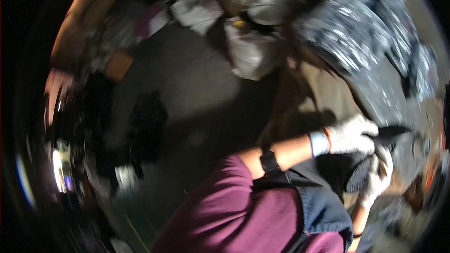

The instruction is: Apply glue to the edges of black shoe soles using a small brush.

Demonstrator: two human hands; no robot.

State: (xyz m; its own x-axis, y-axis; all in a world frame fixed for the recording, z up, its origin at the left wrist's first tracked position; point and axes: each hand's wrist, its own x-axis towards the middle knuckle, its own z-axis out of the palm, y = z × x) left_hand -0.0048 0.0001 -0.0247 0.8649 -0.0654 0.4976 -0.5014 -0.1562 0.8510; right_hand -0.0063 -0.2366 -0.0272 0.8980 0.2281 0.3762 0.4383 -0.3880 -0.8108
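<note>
Both my hands wear white knit gloves and are together at the right, on a dark item that looks like a black shoe (358,176) with a textured, ridged sole. My left hand (352,134) comes in from the left, its fingers closed at the shoe's upper part, near a dark pointed flap (393,133). Below it, my right hand (378,174) wraps round the side of the shoe, beside the ridged sole. Motion blur and the gloves hide much of the shoe between the hands.
Shiny dark plastic bags (349,30) lie at the upper right. A standing fan (267,11) is at the top, with a white sack (253,54) below it. Another white bag (197,11) and a cardboard box (119,65) rest on the dark floor (187,75).
</note>
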